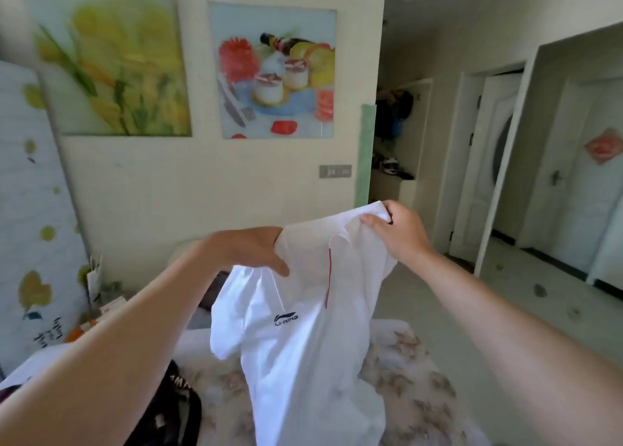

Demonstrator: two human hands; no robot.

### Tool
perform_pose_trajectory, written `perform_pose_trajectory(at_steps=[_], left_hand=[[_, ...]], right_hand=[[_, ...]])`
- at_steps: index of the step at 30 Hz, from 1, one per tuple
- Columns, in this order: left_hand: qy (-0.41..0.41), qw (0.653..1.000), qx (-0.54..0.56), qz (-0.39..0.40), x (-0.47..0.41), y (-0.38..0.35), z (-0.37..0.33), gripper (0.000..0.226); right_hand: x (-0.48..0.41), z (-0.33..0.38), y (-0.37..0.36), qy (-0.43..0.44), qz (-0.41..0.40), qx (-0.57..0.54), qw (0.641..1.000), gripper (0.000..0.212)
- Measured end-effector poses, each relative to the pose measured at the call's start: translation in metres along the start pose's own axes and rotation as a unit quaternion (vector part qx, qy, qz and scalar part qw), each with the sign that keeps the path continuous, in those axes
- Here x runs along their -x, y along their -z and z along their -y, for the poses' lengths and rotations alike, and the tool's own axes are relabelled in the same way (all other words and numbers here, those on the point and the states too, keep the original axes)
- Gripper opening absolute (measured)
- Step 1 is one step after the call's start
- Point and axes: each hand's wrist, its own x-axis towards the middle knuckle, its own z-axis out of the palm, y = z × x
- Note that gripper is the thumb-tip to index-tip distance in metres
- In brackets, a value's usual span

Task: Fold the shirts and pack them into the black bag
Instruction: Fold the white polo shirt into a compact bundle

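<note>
A white polo shirt [303, 337] with a red placket stripe and a dark chest logo hangs in the air in front of me. My left hand [249, 248] grips its one shoulder, fingers curled round the cloth. My right hand [399, 231] pinches the other shoulder near the collar, a little higher. The shirt's lower part drapes down onto the bed. The black bag [172, 408] lies at the lower left on the bed, partly hidden by my left forearm.
A floral bedspread [414, 385] covers the bed below the shirt. Clutter and paper bags [96, 277] stand at the left by the wall. Two paintings hang on the wall ahead. Open floor [505, 294] and doorways lie to the right.
</note>
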Motion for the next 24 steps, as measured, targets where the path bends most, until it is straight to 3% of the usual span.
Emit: perform_pose_trajectory(at_steps=[2, 4, 8, 10, 16, 18, 21, 24], left_hand=[[0.031, 0.995, -0.099, -0.005, 0.017, 0.019, 0.0, 0.027], [0.026, 0.984, -0.145, -0.104, 0.027, 0.034, 0.001, 0.009], [-0.013, 0.941, -0.036, -0.338, 0.047, 0.049, 0.002, 0.022], [-0.032, 0.922, -0.026, -0.385, 0.059, 0.054, -0.001, 0.028], [0.04, 0.92, -0.188, -0.342, 0.08, 0.078, -0.013, 0.047], [0.025, 0.949, -0.129, -0.287, 0.084, 0.081, -0.011, 0.046], [-0.006, 0.979, 0.004, -0.205, 0.075, 0.074, 0.002, 0.02], [0.022, 0.979, -0.072, -0.191, 0.048, 0.052, 0.03, 0.02]], right_hand=[[0.002, 0.02, 0.006, 0.019, 0.01, 0.009, 1.0, 0.022], [0.003, 0.036, 0.01, 0.036, 0.021, 0.044, 0.998, 0.026], [0.0, 0.058, 0.015, 0.038, 0.075, 0.118, 0.989, 0.045], [0.0, 0.072, 0.02, 0.035, 0.105, 0.09, 0.99, 0.031], [-0.001, 0.092, 0.034, 0.017, 0.164, -0.014, 0.986, 0.006], [-0.002, 0.086, 0.035, -0.025, 0.213, -0.027, 0.976, 0.021], [-0.002, 0.065, 0.029, -0.081, 0.257, -0.045, 0.962, 0.024], [-0.003, 0.035, 0.007, -0.083, 0.219, 0.021, 0.972, 0.017]])
